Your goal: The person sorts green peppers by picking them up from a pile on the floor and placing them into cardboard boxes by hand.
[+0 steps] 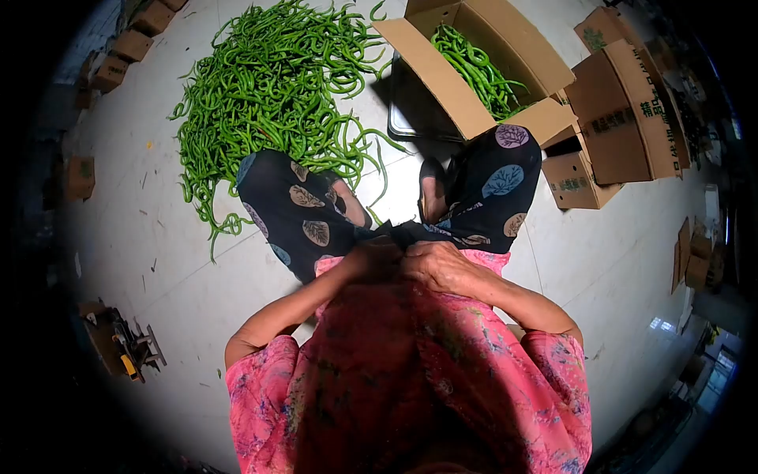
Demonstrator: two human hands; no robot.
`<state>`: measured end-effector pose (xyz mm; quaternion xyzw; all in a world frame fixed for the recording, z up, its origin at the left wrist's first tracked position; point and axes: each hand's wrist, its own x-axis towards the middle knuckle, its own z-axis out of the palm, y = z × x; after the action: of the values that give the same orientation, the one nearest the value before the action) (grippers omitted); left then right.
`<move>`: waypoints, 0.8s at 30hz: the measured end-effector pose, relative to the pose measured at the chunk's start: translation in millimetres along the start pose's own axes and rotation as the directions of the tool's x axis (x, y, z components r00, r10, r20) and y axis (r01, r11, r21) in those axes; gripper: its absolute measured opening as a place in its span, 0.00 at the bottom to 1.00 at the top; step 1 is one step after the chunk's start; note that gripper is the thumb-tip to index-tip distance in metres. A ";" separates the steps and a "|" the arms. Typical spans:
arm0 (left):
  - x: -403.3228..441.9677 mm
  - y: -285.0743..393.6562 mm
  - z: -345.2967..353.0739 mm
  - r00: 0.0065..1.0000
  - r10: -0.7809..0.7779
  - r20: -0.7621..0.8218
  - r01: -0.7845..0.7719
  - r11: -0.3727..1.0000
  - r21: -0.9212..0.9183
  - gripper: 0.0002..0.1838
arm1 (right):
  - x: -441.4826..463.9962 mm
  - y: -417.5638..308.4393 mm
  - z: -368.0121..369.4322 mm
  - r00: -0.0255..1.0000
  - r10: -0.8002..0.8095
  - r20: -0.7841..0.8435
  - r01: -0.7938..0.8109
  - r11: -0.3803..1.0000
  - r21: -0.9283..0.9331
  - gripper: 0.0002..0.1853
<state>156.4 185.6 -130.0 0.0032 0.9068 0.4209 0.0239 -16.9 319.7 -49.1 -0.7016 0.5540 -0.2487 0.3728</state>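
My two hands are close together at my waist, over the hem of a pink flowered top [489,259]. A bunched piece of black cloth [407,234] shows between and just above them. My right hand [439,267] is closed, its fingers curled in at the cloth's right side. In deep shadow, my left hand [374,259] is closed at the cloth's left side; its fingertips are hidden. Beyond my feet, a large heap of long, curled green peppers [268,87] covers the floor. An open cardboard box [430,79] holds more green peppers [478,71].
The box rests on a metal-edged platform [400,118], probably a scale. Printed cartons [616,118] stand to its right. More small boxes [130,46] line the far left. A rack-like object with a yellow part [130,347] lies at left. My bent knees flank the near floor.
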 end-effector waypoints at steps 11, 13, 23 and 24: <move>-37.0 53.9 -84.4 0.705 -0.646 -0.294 0.380 0.693 -0.612 0.10 | 3.4 17.5 -65.6 0.911 0.392 -0.128 -0.313 0.859 0.405 0.08; -40.5 61.7 -96.8 0.634 -0.705 -0.318 0.356 0.631 -0.689 0.11 | 7.0 17.7 -74.8 0.898 0.406 -0.172 -0.302 0.850 0.432 0.08; -108.7 -10.1 -191.9 0.061 -0.688 -0.723 -0.176 0.706 -0.686 0.14 | 50.6 17.5 -137.3 0.925 0.297 -0.236 -0.280 0.955 0.102 0.12; -116.1 -31.4 -194.3 0.051 -0.700 -0.712 -0.126 0.703 -0.700 0.13 | 57.1 16.9 -143.4 0.933 0.257 -0.251 -0.254 0.966 0.045 0.12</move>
<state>263.9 14.1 -24.1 -0.4796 0.4745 0.5583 -0.4828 -121.2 227.4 19.5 -0.5836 0.6822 -0.2894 0.3320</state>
